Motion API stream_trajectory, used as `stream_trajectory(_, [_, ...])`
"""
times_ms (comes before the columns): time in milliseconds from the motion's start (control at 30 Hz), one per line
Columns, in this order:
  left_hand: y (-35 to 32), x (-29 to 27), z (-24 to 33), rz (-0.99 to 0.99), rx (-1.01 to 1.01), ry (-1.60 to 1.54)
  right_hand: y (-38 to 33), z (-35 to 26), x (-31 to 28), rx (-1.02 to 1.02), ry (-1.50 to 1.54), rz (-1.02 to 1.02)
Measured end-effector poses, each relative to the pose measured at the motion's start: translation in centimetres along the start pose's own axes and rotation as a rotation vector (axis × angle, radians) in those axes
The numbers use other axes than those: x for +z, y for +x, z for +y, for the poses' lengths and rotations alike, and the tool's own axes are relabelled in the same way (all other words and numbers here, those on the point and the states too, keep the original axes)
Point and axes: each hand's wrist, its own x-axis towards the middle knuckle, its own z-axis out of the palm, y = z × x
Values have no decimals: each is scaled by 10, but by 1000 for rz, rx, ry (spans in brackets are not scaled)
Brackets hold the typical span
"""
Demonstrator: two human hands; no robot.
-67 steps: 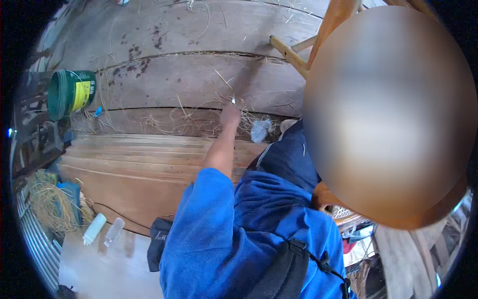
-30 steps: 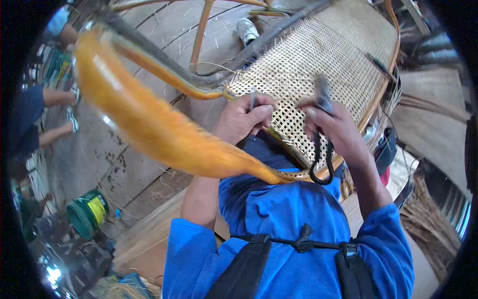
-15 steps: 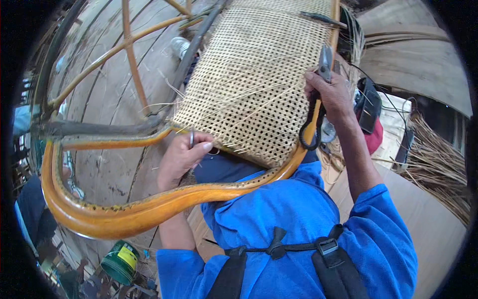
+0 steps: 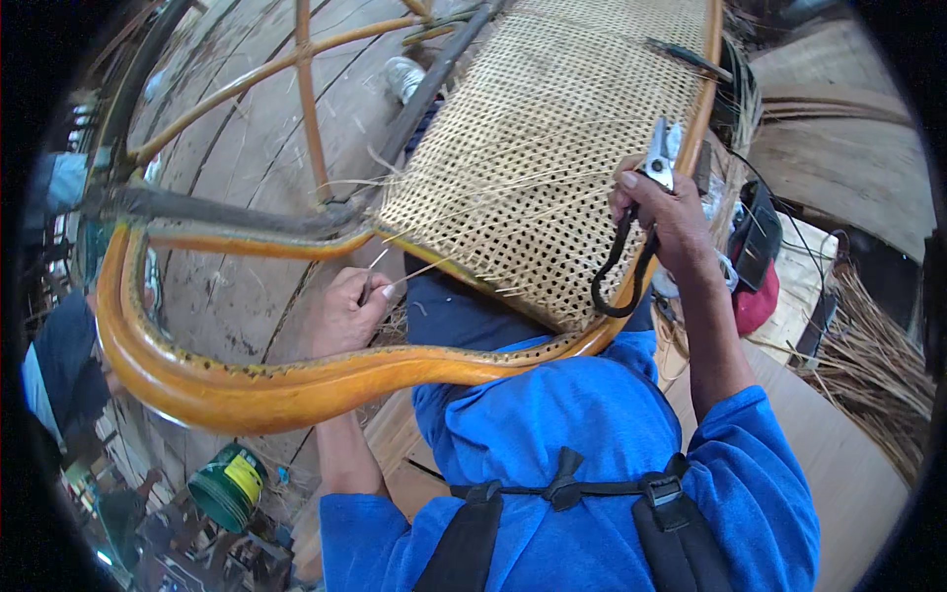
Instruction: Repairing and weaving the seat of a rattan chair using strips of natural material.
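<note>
A woven cane panel (image 4: 552,148) stretches away from me in a wooden frame, with loose strands lying across its near part. My left hand (image 4: 345,311) is closed just off the panel's near left corner, pinching a light cane strand (image 4: 419,268) that runs to the panel's edge. A thin metal shaft (image 4: 378,259), perhaps of an awl, also sticks out of this hand; its handle is mostly hidden. Over the panel's right side, my right hand (image 4: 671,217) grips scissors (image 4: 659,158) with black looped handles (image 4: 604,286), blades pointing away from me.
A curved, varnished orange-brown frame arm (image 4: 266,395) with a row of small holes passes over my left forearm. Dark and brown poles (image 4: 306,109) stand at the left. A green bucket (image 4: 227,488) is at lower left. Bundled cane strips (image 4: 868,345) lie at right, near a red item (image 4: 758,304).
My left hand has drawn back from the panel's edge, and the strand now stretches between them. The scissors have tilted a little in my right hand. The whole view has shifted.
</note>
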Motion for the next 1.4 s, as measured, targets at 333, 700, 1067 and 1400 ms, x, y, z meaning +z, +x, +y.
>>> stream_trajectory(333, [56, 30, 64, -328, 97, -439, 29, -10, 106, -301, -704, -367])
stream_trajectory(700, [53, 34, 31, -424, -14, -497, 55, -9, 91, -132, -532, -143])
stream_trajectory(1067, [82, 13, 33, -231, 17, -524, 10, -1, 110, 90, -1475, -955])
stream_trajectory(1400, [80, 1, 49, -140, 44, -577, 9, 29, 138, -125, -1319, -920])
